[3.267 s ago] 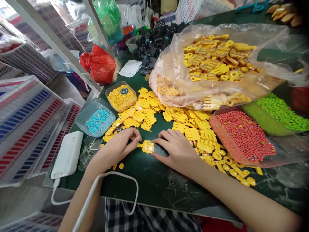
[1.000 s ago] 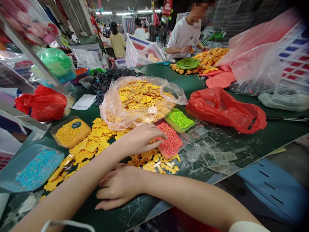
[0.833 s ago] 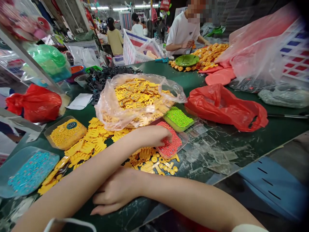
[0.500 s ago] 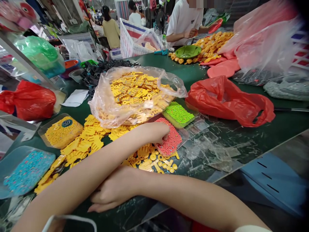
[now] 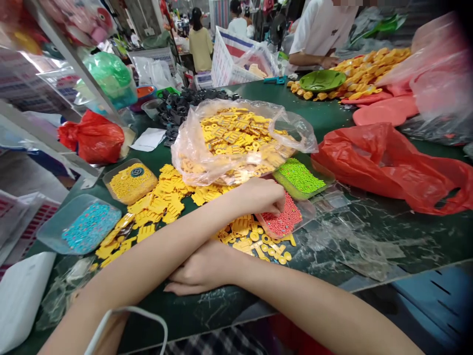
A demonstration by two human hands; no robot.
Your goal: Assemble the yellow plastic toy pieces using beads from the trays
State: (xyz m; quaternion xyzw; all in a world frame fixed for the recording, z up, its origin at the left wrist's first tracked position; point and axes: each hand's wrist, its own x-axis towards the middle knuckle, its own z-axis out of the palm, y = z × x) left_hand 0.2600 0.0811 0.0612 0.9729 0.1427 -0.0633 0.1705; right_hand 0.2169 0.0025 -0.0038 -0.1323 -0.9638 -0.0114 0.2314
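My left hand (image 5: pixel 268 195) reaches over the shallow tray of pink beads (image 5: pixel 283 219). Its fingers are bent down and drawn together at the beads; what sits between the fingertips is hidden. My right hand (image 5: pixel 207 268) lies low near the table's front, crossing under my left forearm. Its fingers are curled and partly covered, so anything inside it cannot be made out. Just beyond it lie small yellow plastic pieces (image 5: pixel 271 249). Behind my left hand stands a clear bag (image 5: pixel 192 148) full of yellow plastic parts (image 5: pixel 236 130). A tray of green beads (image 5: pixel 301 177) is to its right.
Trays of yellow beads (image 5: pixel 129 182) and blue beads (image 5: pixel 84 229) stand at left, near flat yellow parts (image 5: pixel 158 199). A red plastic bag (image 5: pixel 384 158) lies at right. A white block (image 5: pixel 22 301) and a white cable (image 5: pixel 129 310) are in front. A co-worker (image 5: pixel 318 34) stands across the table.
The view has swung left, so the table's contents sit farther right in the picture. My left hand is slightly higher over the pink beads. The co-worker's hand has lowered to the orange-yellow pile.
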